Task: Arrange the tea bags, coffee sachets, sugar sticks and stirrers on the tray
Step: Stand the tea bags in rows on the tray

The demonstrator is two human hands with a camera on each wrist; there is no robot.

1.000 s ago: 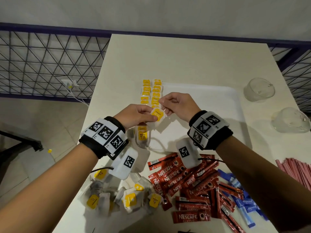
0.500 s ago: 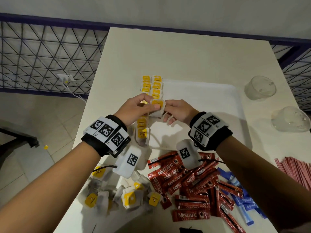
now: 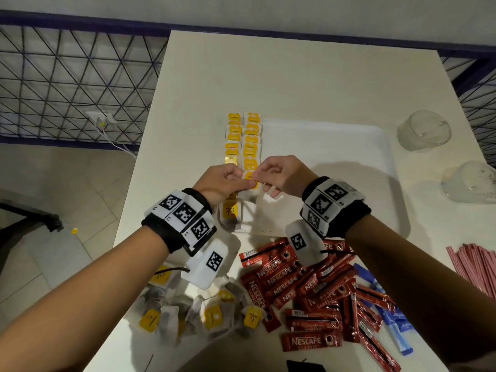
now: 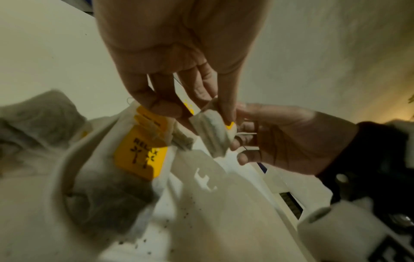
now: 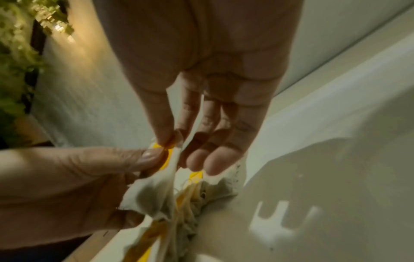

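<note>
Both hands pinch one tea bag [image 3: 251, 181] with a yellow tag, just above the white tray [image 3: 349, 162], at the near end of the right of two rows of tea bags [image 3: 243, 138] along the tray's left edge. My left hand [image 3: 228, 179] pinches the tea bag [image 4: 212, 134] from the left. From the right, my right hand [image 3: 279, 174] nips the tea bag [image 5: 154, 195] at the tag between thumb and forefinger. Another tea bag [image 3: 230, 210] lies flat below my left hand. Loose tea bags [image 3: 188, 315], red coffee sachets [image 3: 308, 288], blue sugar sticks [image 3: 389, 318] and red stirrers [image 3: 477, 267] lie nearer me.
Two upturned clear glasses [image 3: 424, 130] [image 3: 472, 181] stand right of the tray. The table's left edge [image 3: 134, 183] drops to a tiled floor, with a wire fence [image 3: 75, 81] behind. A black object [image 3: 303, 366] shows at the near edge.
Both hands carried the pinched tea bag a little away from me, up to the near end of the right-hand row. The head view shifted slightly.
</note>
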